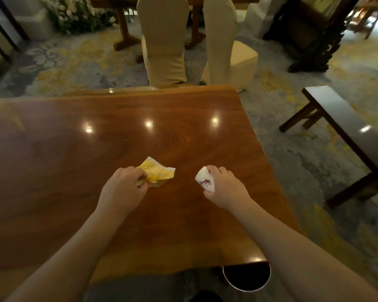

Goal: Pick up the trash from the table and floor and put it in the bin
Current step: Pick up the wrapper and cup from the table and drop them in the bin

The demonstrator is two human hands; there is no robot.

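Head view: a crumpled yellow wrapper (156,173) lies on the glossy wooden table (74,149), and the left hand (122,188) is pinched onto its near corner, thumb and fingers closed over the crinkled edge. Most of the wrapper fans out beyond the fingertips, away from the person and slightly toward the right hand; whether that far part touches the tabletop or is lifted just off it cannot be told.

To the right of that grip, apart from the wrapper with bare wood between them, the right hand (224,186) is wrapped around a small white paper cup (204,179) with a reddish-brown printed motif. The cup is tilted, its narrow closed base pointing up and toward the wrapper, fingers curled over its far side and the thumb beneath its near edge. It cannot be told whether the cup rests on the table.

Nearer the person than the right-hand grip, past the table's near right corner and below it, stands a round bin (247,279) with a pale rim and dark interior, partly hidden by the table edge and the right forearm.

Beyond both hands, across the table, two chairs in cream fabric covers (164,40) stand on patterned carpet (74,62). Well off to the right of the cup is a dark wooden bench (347,127).
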